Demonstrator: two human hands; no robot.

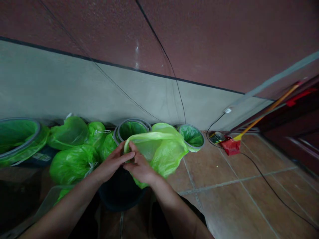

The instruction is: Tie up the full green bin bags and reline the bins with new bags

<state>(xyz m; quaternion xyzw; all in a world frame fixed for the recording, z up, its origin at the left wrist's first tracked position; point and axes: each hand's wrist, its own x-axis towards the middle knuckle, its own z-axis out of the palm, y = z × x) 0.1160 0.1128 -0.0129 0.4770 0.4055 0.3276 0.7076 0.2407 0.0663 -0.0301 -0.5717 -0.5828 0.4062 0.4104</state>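
A light green garbage bag (167,151) hangs partly spread, its mouth toward me and its loose body stretching right. My left hand (116,158) is closed at the bag's gathered left edge, thumb reaching across toward the other hand. Close against it, my right hand (141,165) is also closed on that edge, with its fingers bent around the plastic. Some fingertips are hidden behind the film. Beneath both hands stands a dark bin (119,197), partly covered by my arms and the bag.
Knotted green bags (72,163) crowd the left. Along the wall stand a large lined bin (37,132), a grey-rimmed bin (119,130) and a smaller lined bin (191,136). A red dustpan (231,146), a yellow handle (269,109) and a black cable (264,179) are at right.
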